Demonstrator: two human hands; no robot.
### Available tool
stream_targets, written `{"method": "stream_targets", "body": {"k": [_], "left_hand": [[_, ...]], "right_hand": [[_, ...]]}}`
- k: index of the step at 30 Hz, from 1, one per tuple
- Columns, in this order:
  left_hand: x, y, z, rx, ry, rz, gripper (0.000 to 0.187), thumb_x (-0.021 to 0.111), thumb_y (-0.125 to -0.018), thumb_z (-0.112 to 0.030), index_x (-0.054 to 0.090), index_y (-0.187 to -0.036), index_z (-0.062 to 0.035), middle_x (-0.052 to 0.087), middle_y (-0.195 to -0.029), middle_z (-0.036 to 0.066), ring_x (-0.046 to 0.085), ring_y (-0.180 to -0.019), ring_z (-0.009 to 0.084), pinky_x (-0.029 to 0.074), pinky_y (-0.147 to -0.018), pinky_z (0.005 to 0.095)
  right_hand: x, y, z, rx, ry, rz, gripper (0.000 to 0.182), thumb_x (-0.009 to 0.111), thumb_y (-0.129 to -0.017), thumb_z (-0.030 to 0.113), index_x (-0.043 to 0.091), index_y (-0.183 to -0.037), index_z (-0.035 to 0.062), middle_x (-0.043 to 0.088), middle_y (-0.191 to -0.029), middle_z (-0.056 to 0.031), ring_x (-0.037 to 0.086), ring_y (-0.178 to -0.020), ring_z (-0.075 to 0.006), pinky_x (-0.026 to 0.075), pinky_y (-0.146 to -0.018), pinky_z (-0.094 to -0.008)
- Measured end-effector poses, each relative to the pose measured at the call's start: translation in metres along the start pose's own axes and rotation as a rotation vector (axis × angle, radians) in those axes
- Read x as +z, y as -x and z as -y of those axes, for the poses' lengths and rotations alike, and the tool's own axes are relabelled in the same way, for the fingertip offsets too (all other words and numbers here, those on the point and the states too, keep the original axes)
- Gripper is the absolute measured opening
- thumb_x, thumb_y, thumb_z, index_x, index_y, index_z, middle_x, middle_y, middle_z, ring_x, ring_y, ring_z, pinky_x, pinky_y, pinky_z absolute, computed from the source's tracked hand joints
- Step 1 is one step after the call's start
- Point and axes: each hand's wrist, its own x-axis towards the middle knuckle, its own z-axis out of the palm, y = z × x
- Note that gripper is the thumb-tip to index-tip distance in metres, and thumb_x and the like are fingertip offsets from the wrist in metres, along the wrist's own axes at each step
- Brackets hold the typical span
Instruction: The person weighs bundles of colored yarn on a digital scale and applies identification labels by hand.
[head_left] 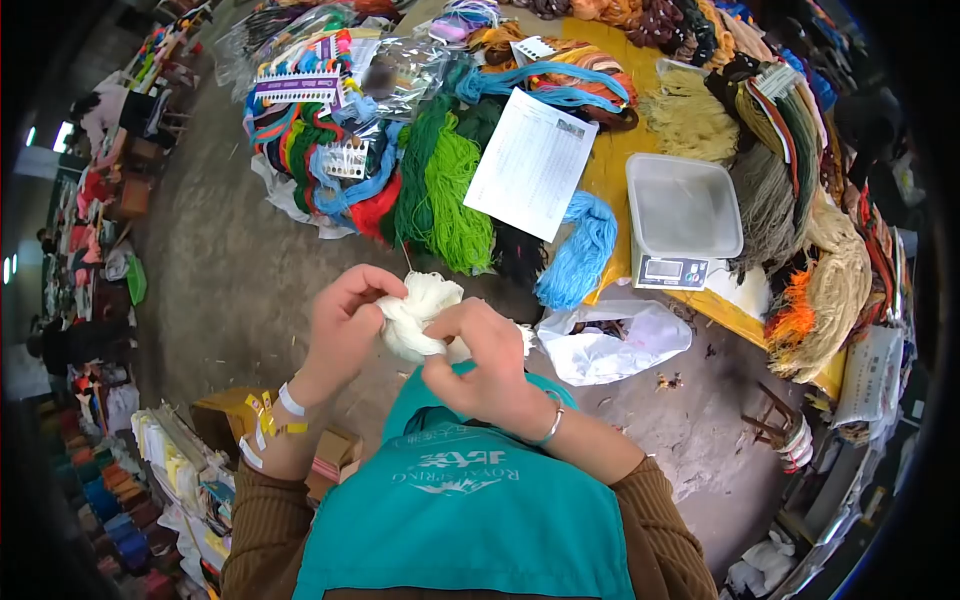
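Note:
A bundle of white thread (408,318) is held in front of my teal apron (460,515). My left hand (350,325) grips its left side, with thumb and fingers pinched together. On the right side, my right hand (480,360) has its fingers curled against the same bundle. Just beyond the bundle hang bright green yarn (455,195) and light blue yarn (580,250) at the table's near edge. A printed sheet (531,165) lies over the yarn.
A digital scale (668,270) bearing a clear plastic tray (684,205) stands on the yellow table (615,165). White plastic bag (615,345) sits below it. Beige skeins (835,280) hang at right. A small stool (775,420) and cardboard box (335,455) are on the floor.

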Motion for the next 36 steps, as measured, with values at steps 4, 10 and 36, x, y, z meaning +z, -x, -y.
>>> {"method": "stream_targets", "body": {"k": [4, 10, 36], "left_hand": [[0.007, 0.001, 0.007, -0.152, 0.443, 0.026, 0.034, 0.047, -0.079, 0.005, 0.058, -0.110, -0.0004, 0.062, -0.105, 0.005, 0.060, -0.091, 0.0126, 0.047, -0.081, 0.0255], [0.037, 0.012, -0.002, -0.157, 0.200, 0.112, 0.042, 0.059, -0.089, -0.001, 0.046, -0.129, -0.0031, 0.058, -0.120, 0.008, 0.056, -0.112, 0.0158, 0.044, -0.098, 0.0306], [-0.025, -0.004, 0.007, -0.147, -0.076, 0.444, 0.037, 0.055, -0.093, -0.004, 0.052, -0.130, -0.0045, 0.061, -0.093, 0.003, 0.052, -0.069, 0.0055, 0.043, -0.065, 0.0205]], "right_hand": [[0.003, 0.012, -0.020, 0.554, -0.584, -0.067, 0.016, 0.056, -0.079, -0.001, 0.056, -0.095, 0.0019, 0.060, -0.091, -0.0044, 0.058, -0.082, -0.0101, 0.048, -0.072, -0.0252], [0.002, 0.005, -0.043, 0.892, -0.870, -0.131, 0.017, 0.058, -0.090, 0.009, 0.056, -0.105, 0.0010, 0.062, -0.098, -0.0047, 0.060, -0.090, -0.0121, 0.049, -0.080, -0.0264], [-0.021, 0.087, -0.053, 0.608, -0.056, 0.081, 0.079, 0.068, -0.074, 0.008, 0.037, -0.146, 0.0038, 0.044, -0.145, -0.0199, 0.041, -0.136, -0.0290, 0.033, -0.111, -0.0377]]}}
